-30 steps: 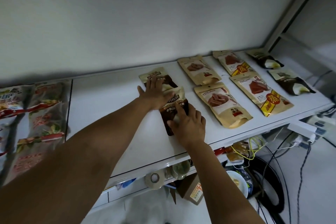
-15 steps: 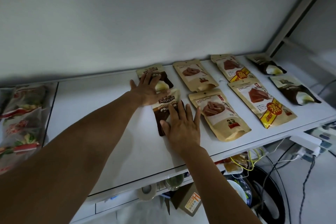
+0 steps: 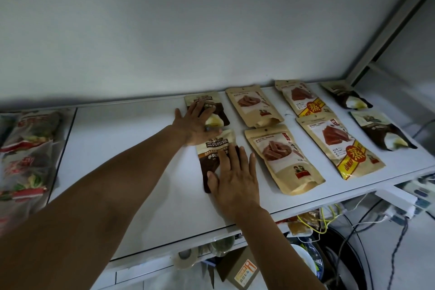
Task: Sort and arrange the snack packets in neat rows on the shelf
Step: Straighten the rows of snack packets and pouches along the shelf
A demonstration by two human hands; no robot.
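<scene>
Hands lay flat, fingers straight and slightly spread, left hand (image 3: 195, 125) on far brown packet (image 3: 222, 113), right hand (image 3: 235, 181) on near brown packet (image 3: 216, 146), left of the kraft packets (image 3: 280, 155) on the shelf (image 3: 129, 148); uneven sliding pressure could skew the column.

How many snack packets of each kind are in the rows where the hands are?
Dark brown packets: 4
Plain tan packets: 2
Tan packets with yellow band: 2
Total: 8
</scene>
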